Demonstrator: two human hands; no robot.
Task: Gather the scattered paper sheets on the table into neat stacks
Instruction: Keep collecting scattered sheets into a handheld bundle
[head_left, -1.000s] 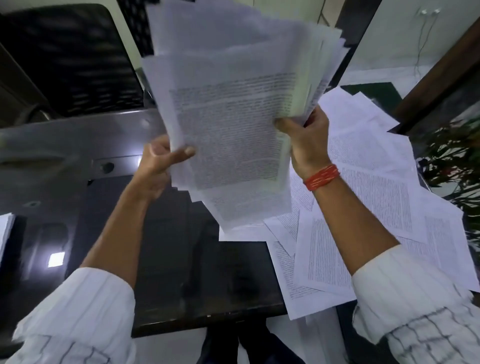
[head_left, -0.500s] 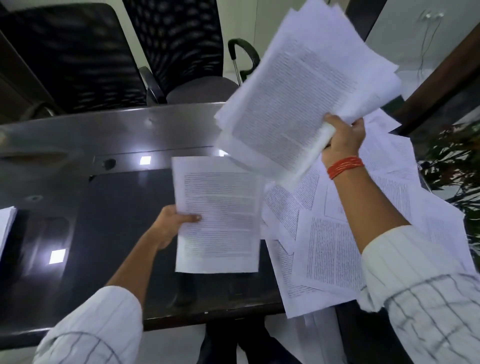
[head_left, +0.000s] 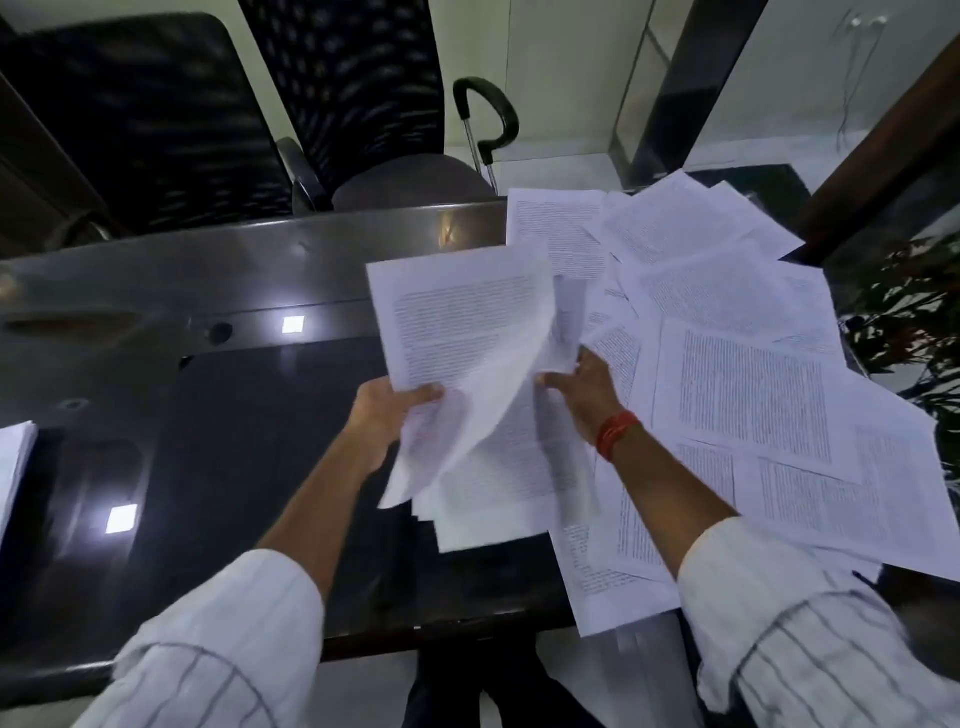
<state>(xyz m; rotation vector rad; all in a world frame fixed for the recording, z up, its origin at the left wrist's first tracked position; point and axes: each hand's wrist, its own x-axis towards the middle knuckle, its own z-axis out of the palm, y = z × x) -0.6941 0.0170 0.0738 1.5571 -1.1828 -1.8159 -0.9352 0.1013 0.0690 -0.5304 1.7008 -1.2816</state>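
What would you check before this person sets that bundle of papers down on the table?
1. Left hand grips the bundle of papers: ok.
2. Right hand steadies the bundle's right side: ok.
3. Bundle edges squared: not ok, sheets fan out and curl.
4. Bare dark table on the left for a stack: ok.
5. Scattered sheets all collected: not ok, many lie overlapping on the right.
6. Small stack at far left neat: cannot tell, mostly out of view.

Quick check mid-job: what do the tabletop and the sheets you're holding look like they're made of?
Tabletop: dark, glossy, hard surface, perhaps polished laminate or glass; it mirrors the ceiling lights as sharp squares. Held sheets: thin white printed office paper, matte; the top page curls and bends limply between the left hand and the right hand.
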